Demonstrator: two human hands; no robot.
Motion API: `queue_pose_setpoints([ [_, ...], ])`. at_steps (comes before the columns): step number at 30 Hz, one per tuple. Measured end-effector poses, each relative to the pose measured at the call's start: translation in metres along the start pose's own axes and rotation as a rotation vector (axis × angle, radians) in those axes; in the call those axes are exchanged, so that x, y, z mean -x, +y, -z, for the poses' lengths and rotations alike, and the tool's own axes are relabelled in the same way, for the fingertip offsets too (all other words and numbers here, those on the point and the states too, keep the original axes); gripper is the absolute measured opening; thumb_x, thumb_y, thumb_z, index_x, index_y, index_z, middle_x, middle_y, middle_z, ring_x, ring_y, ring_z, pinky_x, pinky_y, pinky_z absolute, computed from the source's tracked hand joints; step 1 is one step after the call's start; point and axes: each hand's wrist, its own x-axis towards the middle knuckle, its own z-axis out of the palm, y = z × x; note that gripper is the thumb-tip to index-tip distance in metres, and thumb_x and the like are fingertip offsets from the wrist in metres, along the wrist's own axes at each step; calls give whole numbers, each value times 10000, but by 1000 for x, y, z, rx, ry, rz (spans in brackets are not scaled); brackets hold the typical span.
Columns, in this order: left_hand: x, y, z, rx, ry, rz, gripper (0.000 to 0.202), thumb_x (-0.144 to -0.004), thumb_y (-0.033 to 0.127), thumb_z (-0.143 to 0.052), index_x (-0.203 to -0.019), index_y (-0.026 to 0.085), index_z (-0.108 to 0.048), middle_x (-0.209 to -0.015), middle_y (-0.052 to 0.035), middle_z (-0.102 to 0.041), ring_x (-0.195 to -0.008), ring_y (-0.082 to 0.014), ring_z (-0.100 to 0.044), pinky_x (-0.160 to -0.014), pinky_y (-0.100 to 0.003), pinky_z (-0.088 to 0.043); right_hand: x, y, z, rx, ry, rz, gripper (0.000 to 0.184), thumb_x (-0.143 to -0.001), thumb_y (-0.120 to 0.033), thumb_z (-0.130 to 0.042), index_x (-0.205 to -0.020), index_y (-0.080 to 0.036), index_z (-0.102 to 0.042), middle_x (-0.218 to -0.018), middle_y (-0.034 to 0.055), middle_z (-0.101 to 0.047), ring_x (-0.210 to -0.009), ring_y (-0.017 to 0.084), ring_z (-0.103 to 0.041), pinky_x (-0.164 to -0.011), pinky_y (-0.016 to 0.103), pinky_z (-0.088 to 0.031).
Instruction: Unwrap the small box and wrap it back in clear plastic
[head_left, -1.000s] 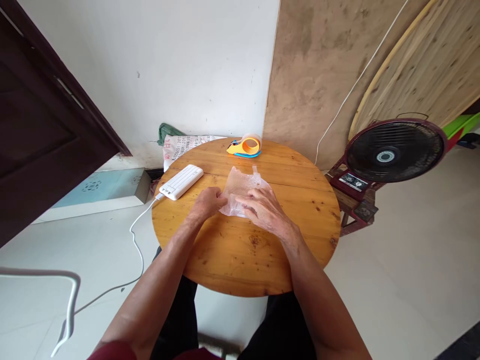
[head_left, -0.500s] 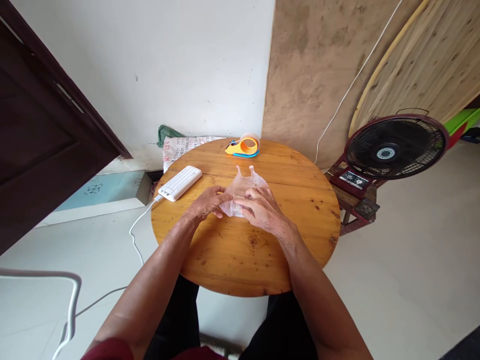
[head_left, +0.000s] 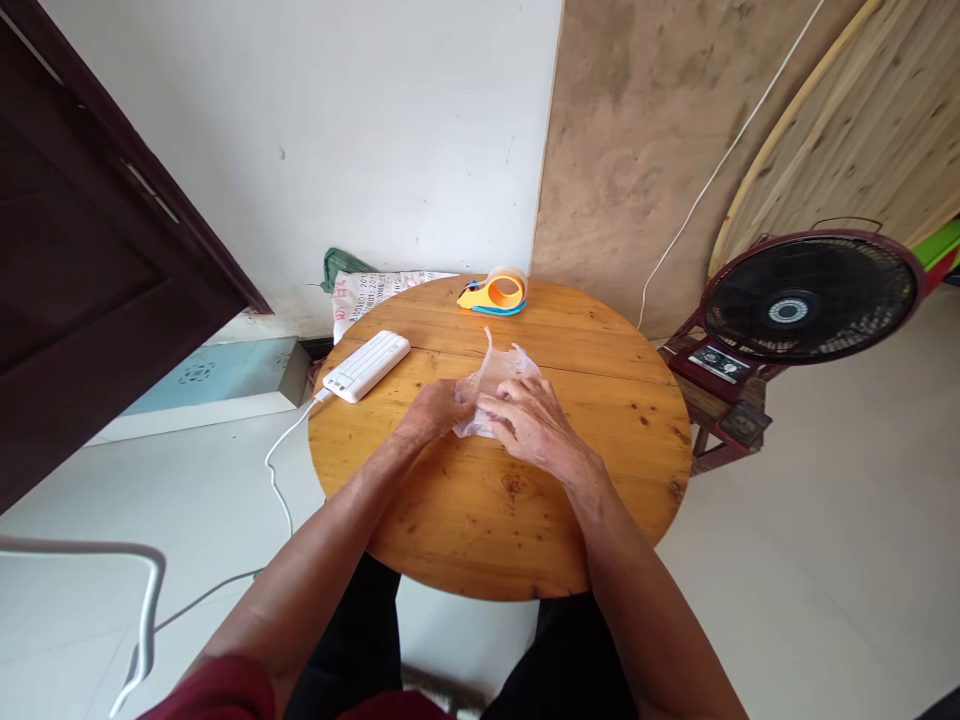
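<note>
A clear plastic bag (head_left: 496,372) lies crumpled near the middle of a round wooden table (head_left: 480,500). My left hand (head_left: 435,412) grips its left edge with curled fingers. From the right, my right hand (head_left: 529,420) pinches the bag, its fingers bent over the plastic. The two hands almost touch. The bag's upper part stands up in thin points behind my fingers.
A white power bank (head_left: 366,365) with a white cable (head_left: 279,480) lies at the table's left. An orange and blue tape dispenser (head_left: 495,292) sits at the far edge. A black fan (head_left: 814,298) stands on the right, a dark door (head_left: 90,270) on the left.
My hands have drawn closer together, and the bag, spread flatter before, is now gathered narrower between them with its top raised.
</note>
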Motion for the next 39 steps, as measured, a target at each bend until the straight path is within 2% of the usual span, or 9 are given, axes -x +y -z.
queue_pose_setpoints([
  [5, 3, 7, 1, 152, 18, 46, 52, -741, 176, -569, -723, 171, -520, -542, 47, -557, -482, -101, -540, -454, -185, -374, -1, -1, 1, -7, -23, -26, 272, -916, -219, -534, -1100, -289, -720, -1028, 64, -623, -1011, 223, -527, -938, 392, -305],
  [11, 11, 17, -2, 260, -2, 37, 64, -775, 139, -560, -735, 157, -513, -572, 19, -595, -463, -100, -567, -437, -193, -421, -2, 1, -1, -41, -5, -32, 232, -888, -204, -556, -1081, -237, -681, -1061, 68, -668, -1047, 234, -561, -964, 401, -306],
  [17, 13, 22, -7, 243, -18, -14, 93, -764, 125, -589, -698, 156, -531, -567, 34, -593, -455, -80, -539, -456, -187, -437, -4, 2, -4, -129, 48, -79, 479, -828, -201, -624, -1290, -171, -501, -1171, 103, -698, -1147, 272, -579, -1000, 420, -300],
  [22, 19, 28, 4, 138, -182, -76, 93, -722, 165, -563, -734, 141, -652, -651, -2, -653, -559, -115, -598, -553, -222, -503, -5, 2, -3, -187, 45, -97, 467, -831, -235, -648, -1270, -196, -493, -1135, 88, -709, -1099, 257, -611, -992, 418, -301],
  [25, 21, 27, 11, 82, -290, -179, 235, -720, 173, -485, -803, 144, -703, -742, -13, -673, -615, -129, -613, -605, -237, -505, -4, 3, -2, -192, 48, -111, 508, -826, -244, -658, -1298, -187, -477, -1161, 101, -702, -1104, 259, -612, -1012, 427, -294],
  [27, 22, 24, 11, 0, -295, -266, 266, -735, 166, -455, -806, 150, -711, -718, -2, -645, -607, -120, -579, -593, -228, -462, -4, 3, -2, -187, 41, -120, 528, -823, -242, -656, -1314, -179, -470, -1181, 107, -696, -1114, 261, -608, -1026, 432, -292],
  [32, 23, 13, 0, -316, -120, -563, 209, -794, 158, -506, -710, 161, -697, -680, 1, -558, -633, -108, -498, -609, -232, -376, -5, 3, 0, -201, 19, -138, 531, -815, -195, -628, -1323, -174, -475, -1153, 88, -707, -1093, 249, -613, -1030, 433, -304],
  [35, 20, 4, -5, -426, 0, -758, 221, -853, 192, -527, -747, 166, -720, -831, -50, -617, -758, -145, -562, -685, -262, -418, -4, 4, 2, -225, 11, -135, 464, -802, -203, -643, -1254, -200, -534, -1136, 74, -707, -1083, 241, -612, -1026, 427, -321],
  [39, 13, -12, -9, -408, 109, -1037, 194, -886, 189, -541, -905, 169, -733, -1094, -108, -668, -992, -214, -599, -860, -349, -476, -1, 9, 10, -278, -29, -154, 522, -775, -239, -684, -1277, -219, -544, -1240, 88, -668, -1139, 252, -590, -990, 402, -388],
])
